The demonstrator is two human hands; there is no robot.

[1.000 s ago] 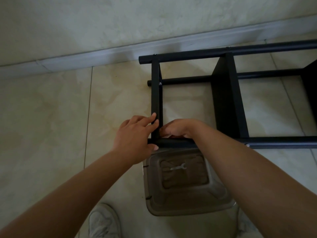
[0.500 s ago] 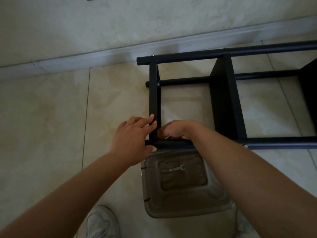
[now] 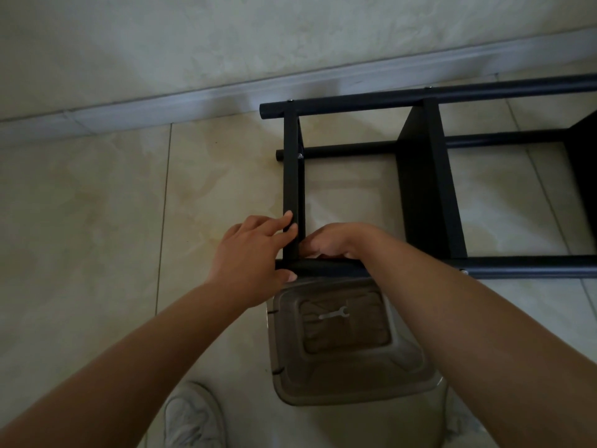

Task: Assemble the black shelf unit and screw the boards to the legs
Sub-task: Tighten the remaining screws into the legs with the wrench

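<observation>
glossy beige tiled floor [image 3: 97,221] meets pale skirting [image 3: 161,101].

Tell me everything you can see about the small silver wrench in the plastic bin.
The small silver wrench is a thin, flat piece of what looks like stamped metal, with an open forked jaw at its right end and a plainer left end. It lies flat and nearly level, alone on the brownish bottom of the translucent grey plastic bin, which stands on the tiled floor just below the near black tube leg. Neither hand touches it; only the bin floor does.
</observation>
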